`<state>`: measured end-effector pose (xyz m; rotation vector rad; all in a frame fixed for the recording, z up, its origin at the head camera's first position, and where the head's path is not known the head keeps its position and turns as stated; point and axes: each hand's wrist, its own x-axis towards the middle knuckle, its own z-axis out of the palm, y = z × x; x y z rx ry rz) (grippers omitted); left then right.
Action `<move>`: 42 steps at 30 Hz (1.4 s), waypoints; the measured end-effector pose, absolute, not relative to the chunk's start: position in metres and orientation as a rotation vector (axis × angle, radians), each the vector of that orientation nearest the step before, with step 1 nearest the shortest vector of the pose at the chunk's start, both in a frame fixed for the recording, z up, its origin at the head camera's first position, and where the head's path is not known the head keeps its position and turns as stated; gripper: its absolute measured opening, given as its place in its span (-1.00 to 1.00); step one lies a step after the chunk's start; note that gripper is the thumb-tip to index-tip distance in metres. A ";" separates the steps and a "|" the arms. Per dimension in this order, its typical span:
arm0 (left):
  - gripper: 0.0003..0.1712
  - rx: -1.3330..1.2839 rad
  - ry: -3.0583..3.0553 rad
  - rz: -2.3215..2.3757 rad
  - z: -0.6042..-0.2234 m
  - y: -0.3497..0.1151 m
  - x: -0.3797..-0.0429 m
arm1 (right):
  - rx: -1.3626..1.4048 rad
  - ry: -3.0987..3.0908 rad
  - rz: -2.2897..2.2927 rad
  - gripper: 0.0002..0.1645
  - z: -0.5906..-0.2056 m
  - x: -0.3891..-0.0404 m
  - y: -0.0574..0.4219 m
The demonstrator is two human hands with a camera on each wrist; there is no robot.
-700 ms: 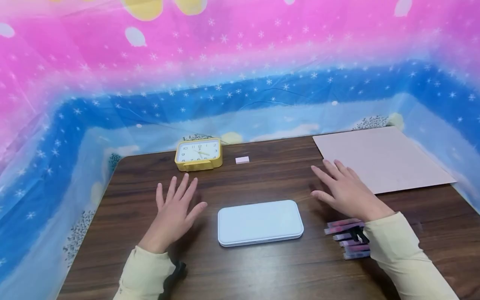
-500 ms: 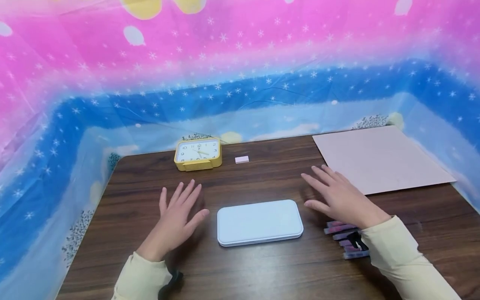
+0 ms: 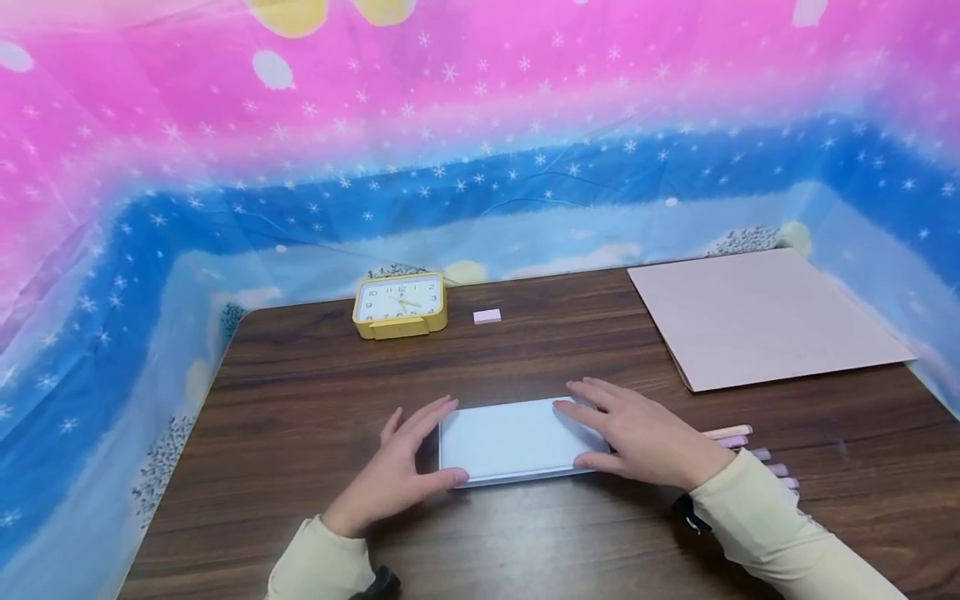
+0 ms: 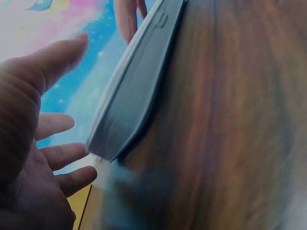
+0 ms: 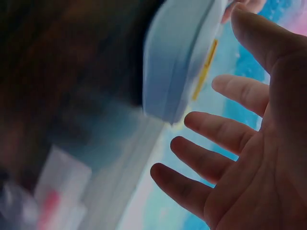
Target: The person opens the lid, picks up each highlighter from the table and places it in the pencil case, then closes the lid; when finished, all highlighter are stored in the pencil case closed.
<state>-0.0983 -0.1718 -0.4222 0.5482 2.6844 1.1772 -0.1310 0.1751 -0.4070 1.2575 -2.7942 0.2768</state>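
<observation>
A flat white case [image 3: 517, 446] with rounded corners, like a pencil case, lies on the dark wooden table [image 3: 315, 375]. My left hand [image 3: 393, 479] is at its left end, thumb by the near corner and fingers by the far one. Over the right end, my right hand [image 3: 637, 433] has its fingers spread, overlapping the lid in the head view. In the left wrist view the case's side [image 4: 136, 91] shows a small catch, and the fingers there are extended. The right wrist view shows the rounded end of the case [image 5: 175, 62] beside straight, parted fingers [image 5: 206, 160].
Several capped pens [image 3: 731, 440] lie right of the case, partly hidden by the right forearm. A yellow clock [image 3: 400, 306] stands at the back left, near a small pink block [image 3: 487, 316]. A large pale pink sheet or folder [image 3: 772, 321] covers the back right.
Both hands have moved inward and towards me, from either side of the case to its two ends. The case has stayed in place.
</observation>
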 end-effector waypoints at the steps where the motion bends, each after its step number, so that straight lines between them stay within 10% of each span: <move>1: 0.00 0.553 2.677 1.178 -0.423 -0.171 -0.098 | 1.264 -2.797 0.275 -0.16 -0.408 -0.130 0.174; 42: -0.07 0.539 2.831 0.823 -0.429 -0.173 -0.089 | 1.326 -2.813 0.289 -0.10 -0.406 -0.130 0.163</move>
